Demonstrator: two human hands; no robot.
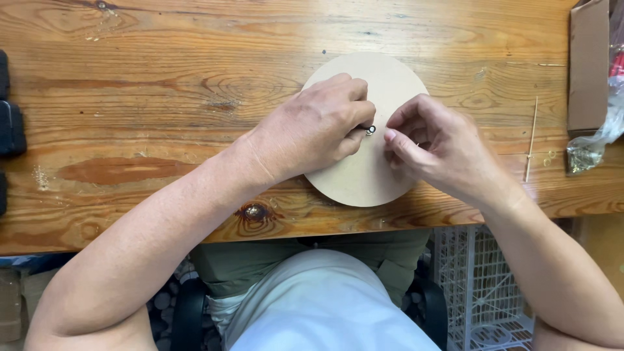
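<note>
Nearest the camera, the person's lap shows below the desk point(130, 97) edge, with a white plastic crate point(484, 286) standing on the floor to the right of the chair. Both forearms reach up over the desk's front edge.

On the wooden desk, close to that edge, lies a flat round board point(370, 175) of pale tan fibreboard. The left hand point(312, 130) rests on the disc's left half, its grip closed: thumb and fingers pinch a small round metal piece point(370, 130) at the disc's middle. The piece is tiny and partly hidden, so its exact kind cannot be told. The right hand point(435, 146) sits over the disc's right half, fingers curled in a loose closed grip, the thumb tip pointing at the metal piece and just beside it; whether it holds anything I cannot tell.

Right of the disc, apart from it, a thin wooden stick point(532, 140) lies nearly upright on the desk. Farther right, at the desk's corner, stands a brown cardboard box point(588, 65) with a crinkled clear plastic bag point(595, 140) beside it. At the far left edge, dark black objects point(10, 123) are cut off by the frame.
</note>
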